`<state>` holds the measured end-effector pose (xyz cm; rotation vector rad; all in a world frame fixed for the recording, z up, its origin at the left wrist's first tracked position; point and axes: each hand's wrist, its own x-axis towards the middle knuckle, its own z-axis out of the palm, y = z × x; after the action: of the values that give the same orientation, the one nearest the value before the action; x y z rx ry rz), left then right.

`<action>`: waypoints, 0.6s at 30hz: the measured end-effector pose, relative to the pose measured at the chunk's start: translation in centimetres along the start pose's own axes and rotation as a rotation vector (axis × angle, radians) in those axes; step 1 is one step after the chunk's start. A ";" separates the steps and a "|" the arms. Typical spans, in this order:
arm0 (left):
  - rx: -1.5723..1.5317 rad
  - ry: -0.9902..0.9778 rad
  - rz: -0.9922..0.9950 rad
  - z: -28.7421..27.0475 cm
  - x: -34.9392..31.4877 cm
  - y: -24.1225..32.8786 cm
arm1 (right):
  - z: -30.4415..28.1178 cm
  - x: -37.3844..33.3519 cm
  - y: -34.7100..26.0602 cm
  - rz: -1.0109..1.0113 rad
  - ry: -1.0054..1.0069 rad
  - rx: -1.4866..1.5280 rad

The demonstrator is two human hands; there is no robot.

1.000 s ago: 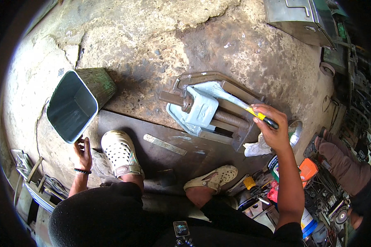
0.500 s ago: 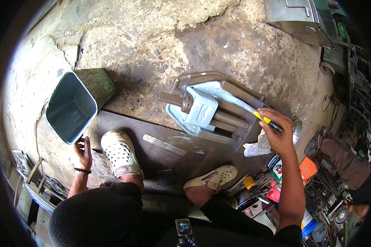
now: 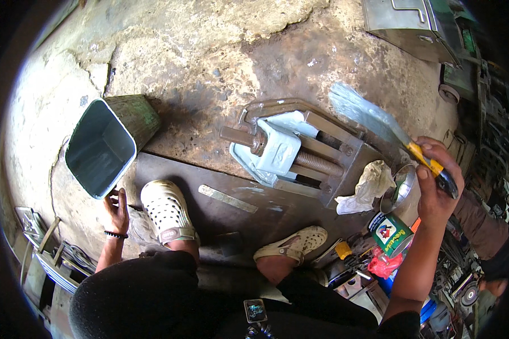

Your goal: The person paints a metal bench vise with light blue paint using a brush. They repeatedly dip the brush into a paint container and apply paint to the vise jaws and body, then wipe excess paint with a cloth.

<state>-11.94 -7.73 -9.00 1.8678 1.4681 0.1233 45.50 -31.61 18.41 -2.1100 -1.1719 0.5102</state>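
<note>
In my right hand is a paintbrush with a yellow and black handle. Its wide bristles, coated in pale blue-grey paint, are raised past the right end of a metal vise. The vise lies on the ground with its jaw block painted the same pale colour; its screw and right end plate are bare brown metal. My left hand, with a beaded bracelet at the wrist, has its fingers apart at the lower rim of a dark green, square-mouthed container. Whether they press on the rim is unclear.
A crumpled whitish cloth and an open round tin sit right of the vise, above a green can. A flat strip lies on the metal sheet by my shoes. Tools clutter the right, near another person's leg.
My right hand has lifted the paintbrush off the vise and moved right, toward the open tin. My left hand stays by the container's rim.
</note>
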 end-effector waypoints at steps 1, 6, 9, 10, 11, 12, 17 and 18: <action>0.009 -0.010 -0.025 0.0 0.0 0.0 | 0.1 0.4 0.1 -0.023 -0.025 -0.003; -0.017 0.017 -0.054 -0.1 -0.3 0.4 | 2.3 0.0 1.3 0.032 -0.106 0.118; 0.033 0.019 -0.031 -0.2 -0.3 0.6 | 5.4 -1.5 2.7 0.130 -0.072 0.228; 0.058 0.024 -0.004 -0.2 -0.1 0.6 | 6.5 -1.9 3.2 0.139 -0.060 0.274; 0.055 0.022 0.008 -0.2 0.0 0.7 | 7.6 -2.2 3.7 0.144 -0.042 0.277; 0.054 0.021 0.019 -0.3 0.2 0.8 | 8.8 -2.4 4.2 0.135 -0.019 0.302; 0.041 0.061 0.034 -0.2 0.6 1.2 | 11.6 -1.9 6.3 0.094 -0.087 0.266; 0.031 0.059 0.057 -0.2 0.5 1.3 | 11.6 -1.8 6.5 0.078 -0.108 0.261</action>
<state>-10.80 -7.28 -8.31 1.9464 1.4645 0.1859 41.38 -31.47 5.66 -1.9280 -1.0227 0.7788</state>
